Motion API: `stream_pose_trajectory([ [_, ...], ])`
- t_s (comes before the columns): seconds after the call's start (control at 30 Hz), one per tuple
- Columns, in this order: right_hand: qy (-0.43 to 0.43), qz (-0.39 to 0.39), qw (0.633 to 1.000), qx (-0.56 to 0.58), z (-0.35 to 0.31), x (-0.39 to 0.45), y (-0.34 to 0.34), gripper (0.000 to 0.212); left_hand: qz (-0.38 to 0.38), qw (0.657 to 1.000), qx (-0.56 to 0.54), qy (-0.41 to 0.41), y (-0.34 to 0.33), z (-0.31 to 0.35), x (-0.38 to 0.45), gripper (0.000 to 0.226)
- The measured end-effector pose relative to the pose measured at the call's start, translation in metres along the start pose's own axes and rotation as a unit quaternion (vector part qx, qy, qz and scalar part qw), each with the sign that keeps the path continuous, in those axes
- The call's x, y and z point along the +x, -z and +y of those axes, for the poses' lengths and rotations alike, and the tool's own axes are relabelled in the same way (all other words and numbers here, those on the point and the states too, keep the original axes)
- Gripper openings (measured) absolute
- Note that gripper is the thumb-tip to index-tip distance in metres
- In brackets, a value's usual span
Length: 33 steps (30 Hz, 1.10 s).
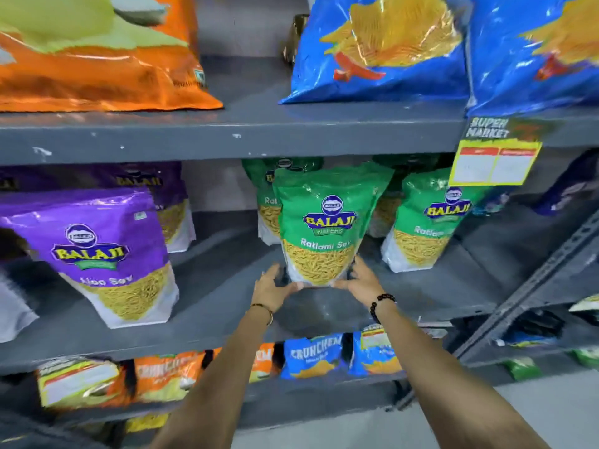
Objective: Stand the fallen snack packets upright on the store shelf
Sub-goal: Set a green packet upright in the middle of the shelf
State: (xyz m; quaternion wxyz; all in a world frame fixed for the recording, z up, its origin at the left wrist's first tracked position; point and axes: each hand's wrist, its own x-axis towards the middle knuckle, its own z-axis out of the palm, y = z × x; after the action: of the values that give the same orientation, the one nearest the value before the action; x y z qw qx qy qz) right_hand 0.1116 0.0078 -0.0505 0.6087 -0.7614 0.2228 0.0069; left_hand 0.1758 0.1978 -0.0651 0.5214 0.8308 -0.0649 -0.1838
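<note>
A green Ratlami Sev packet (327,222) stands upright on the grey middle shelf (227,306). My left hand (272,288) grips its lower left corner and my right hand (359,281) grips its lower right corner. Another green packet (264,202) stands right behind it, partly hidden. A third green packet (428,222) stands upright to the right. At the left a purple Aloo Sev packet (107,251) stands upright, with another purple packet (168,202) behind it.
The upper shelf holds a large orange bag (97,59) and blue bags (379,50). A yellow price tag (494,160) hangs from the upper shelf edge. Small blue and orange Crunchem packets (311,354) fill the lower shelf. A slanted metal upright (534,286) stands at right.
</note>
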Motion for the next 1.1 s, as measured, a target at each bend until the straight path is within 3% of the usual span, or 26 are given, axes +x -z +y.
stream_pose_trajectory([
  [0.1, 0.025, 0.01, 1.0, -0.008, 0.001, 0.001, -0.008, 0.077, 0.001, 1.0, 0.004, -0.015, 0.001, -0.001, -0.002, 0.041],
  [0.17, 0.047, 0.013, 0.999, -0.023, 0.003, 0.002, -0.015, 0.07, 0.021, 0.999, -0.001, -0.029, 0.006, -0.002, -0.003, 0.032],
  [0.4, 0.073, 0.012, 0.995, -0.072, -0.001, -0.006, -0.036, 0.048, 0.067, 0.997, 0.018, -0.025, 0.024, -0.012, -0.02, 0.038],
  [0.8, 0.066, 0.006, 0.994, -0.083, 0.01, -0.028, -0.028, 0.045, 0.072, 0.997, 0.03, -0.03, 0.021, -0.012, -0.042, 0.05],
  [1.1, 0.076, 0.015, 0.984, -0.16, 0.005, -0.026, -0.034, 0.031, 0.098, 0.994, 0.04, -0.02, 0.021, -0.011, -0.044, 0.042],
])
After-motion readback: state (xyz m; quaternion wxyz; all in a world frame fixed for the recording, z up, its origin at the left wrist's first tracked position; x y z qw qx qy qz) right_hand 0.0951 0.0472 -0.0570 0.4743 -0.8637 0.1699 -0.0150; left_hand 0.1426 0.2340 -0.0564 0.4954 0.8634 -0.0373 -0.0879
